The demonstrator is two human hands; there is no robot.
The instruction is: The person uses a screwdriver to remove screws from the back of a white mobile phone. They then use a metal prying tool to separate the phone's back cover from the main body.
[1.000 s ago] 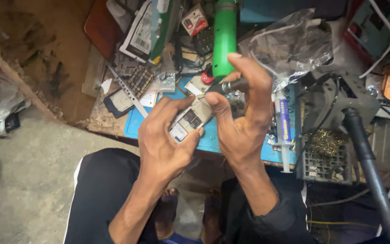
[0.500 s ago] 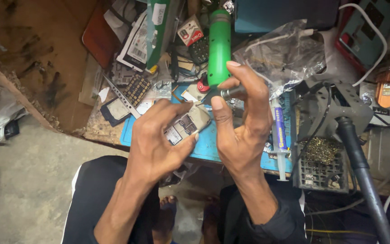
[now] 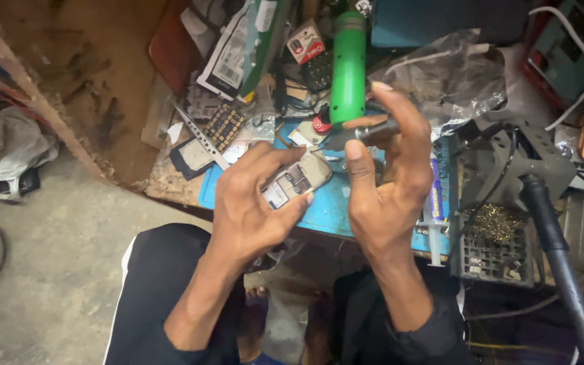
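Note:
My left hand [image 3: 251,206] grips a small silver mobile phone [image 3: 297,181] with its back off, inner parts showing. It is held tilted above a blue work mat [image 3: 336,206]. My right hand [image 3: 385,179] pinches the dark metal nozzle of a green hot-air tool [image 3: 347,67] between thumb and fingers, its nozzle end close to the phone's upper end. The tool's green body points away from me over the cluttered bench.
The bench holds a keypad panel [image 3: 223,126], a small screen part [image 3: 194,157], a crumpled clear plastic bag [image 3: 451,78], a syringe [image 3: 435,203], a black grid holder with brass wool [image 3: 498,236] and a black hose [image 3: 557,253]. Concrete floor lies left; my knees are below.
The view has shifted slightly. Both hands have stayed together, the right hand drawing the green tool's nozzle a little away from the phone while the left keeps holding it.

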